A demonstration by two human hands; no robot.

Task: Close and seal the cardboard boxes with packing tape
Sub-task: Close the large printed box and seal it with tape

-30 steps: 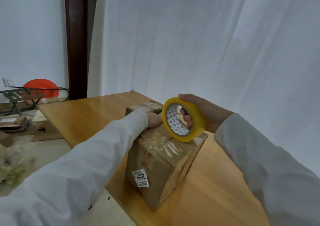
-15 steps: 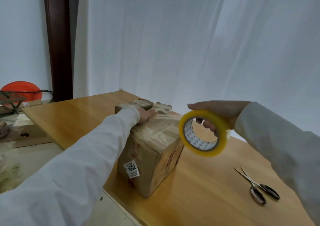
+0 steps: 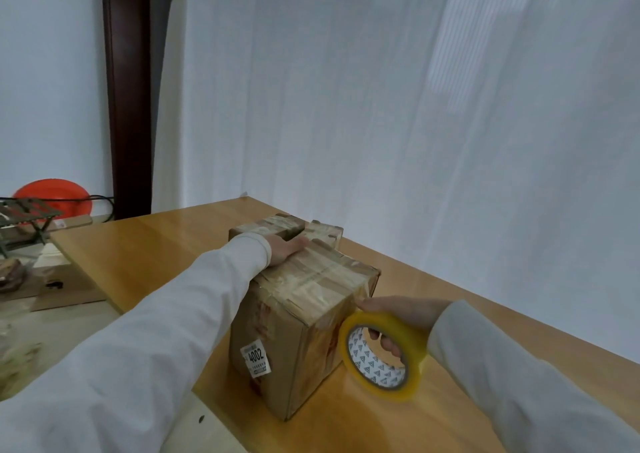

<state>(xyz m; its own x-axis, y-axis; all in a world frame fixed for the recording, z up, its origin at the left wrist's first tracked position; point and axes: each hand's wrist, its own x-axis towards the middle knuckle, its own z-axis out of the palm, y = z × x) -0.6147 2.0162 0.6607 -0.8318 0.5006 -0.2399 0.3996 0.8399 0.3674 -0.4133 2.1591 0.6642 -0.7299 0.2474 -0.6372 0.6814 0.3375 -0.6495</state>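
A cardboard box (image 3: 304,324) stands on the wooden surface (image 3: 145,244) close to its near-left edge, one corner turned toward the camera and its flaps folded shut. Glossy strips of clear tape cross its top and run down over the right-hand edge. A white label (image 3: 257,357) printed with the number 4002 is stuck low on the left-facing side. The left hand (image 3: 287,250), coming out of a white sleeve, lies palm down with straight fingers on the far-left part of the box top, pressing on it rather than gripping. The right hand (image 3: 398,317) holds a yellow roll of packing tape (image 3: 382,355) just beside the box's right-facing side, low and near the surface; its fingers (image 3: 389,343) curl through the printed core while the thumb lies over the outer rim, so the roll is firmly grasped. The roll stands on edge, its open face toward the camera, and its left rim sits against or very near the cardboard; whether it truly touches cannot be told. Behind the first box, a second, smaller taped box (image 3: 277,227) sits touching or just beside it, partly hidden by the left hand. A white curtain (image 3: 415,123) hangs behind the surface, with a dark wooden post (image 3: 126,88) to the left. Farther left, off the surface, an orange round object (image 3: 52,192) shows behind a small dark rack (image 3: 24,210).
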